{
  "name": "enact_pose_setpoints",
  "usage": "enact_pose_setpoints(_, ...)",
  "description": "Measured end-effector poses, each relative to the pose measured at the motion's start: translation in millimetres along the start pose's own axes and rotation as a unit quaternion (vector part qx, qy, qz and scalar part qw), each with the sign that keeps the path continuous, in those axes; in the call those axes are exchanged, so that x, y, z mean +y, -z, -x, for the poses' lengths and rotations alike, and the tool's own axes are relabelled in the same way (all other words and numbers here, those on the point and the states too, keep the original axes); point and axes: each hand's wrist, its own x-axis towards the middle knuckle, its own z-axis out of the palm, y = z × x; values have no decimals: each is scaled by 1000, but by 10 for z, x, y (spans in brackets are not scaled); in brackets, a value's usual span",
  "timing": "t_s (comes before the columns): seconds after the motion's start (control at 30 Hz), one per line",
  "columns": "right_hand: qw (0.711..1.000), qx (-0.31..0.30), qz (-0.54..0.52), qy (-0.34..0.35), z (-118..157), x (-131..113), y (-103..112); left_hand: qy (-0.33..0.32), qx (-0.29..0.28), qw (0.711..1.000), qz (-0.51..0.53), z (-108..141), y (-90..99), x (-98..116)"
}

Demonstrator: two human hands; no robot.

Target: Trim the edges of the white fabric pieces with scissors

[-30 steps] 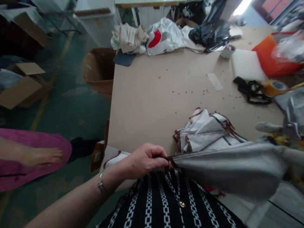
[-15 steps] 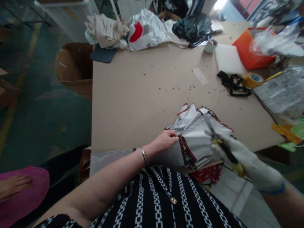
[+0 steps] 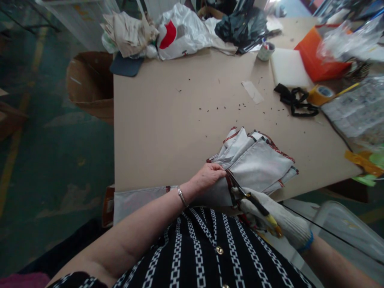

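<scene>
Silver-grey fabric [image 3: 255, 164] with dark red trimmed edges lies in a folded, fanned bundle at the front of the table. My bare left hand [image 3: 211, 175] pinches its edge at the left side, thumb and fingers closed. My right hand [image 3: 261, 206], in a white knitted glove, is closed around pliers [image 3: 264, 212] with black and yellow handles. Their slim dark jaws reach the red trim just right of my left fingertips. Whether the jaws grip the trim, I cannot tell. More grey fabric [image 3: 138, 200] stretches along the front edge, under my left forearm.
Small dark bits [image 3: 217, 108] are scattered over the table [image 3: 150, 120]. Plastic bags [image 3: 183, 32] line its back edge. A black strap [image 3: 295, 102], a tape roll [image 3: 322, 95] and an orange box [image 3: 322, 56] sit at right. A cardboard box [image 3: 90, 86] stands left.
My right hand has moved left with the pliers, from over the fabric's right part to beside my left fingers. My left hand keeps its pinch. The person at lower left has mostly left view.
</scene>
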Motion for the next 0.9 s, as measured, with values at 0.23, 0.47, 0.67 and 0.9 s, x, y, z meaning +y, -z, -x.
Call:
enact_pose_setpoints(0.23, 998, -22, 39, 41, -113, -13, -32, -10, -1, 1000, 17, 21, -16, -14)
enact_pose_setpoints(0.47, 999, -28, 30, 25, -136, 66, -42, -10, -5, 1000, 23, -5, -34, -72)
enact_pose_setpoints(0.67, 999, -14, 25, 20, -157, 68, -74, -14, -1, 999, 31, -10, -34, -55)
enact_pose_setpoints(0.9, 1000, 11, 12, 24, -164, 32, -143, -5, 6, 1000, 22, -7, -13, -52)
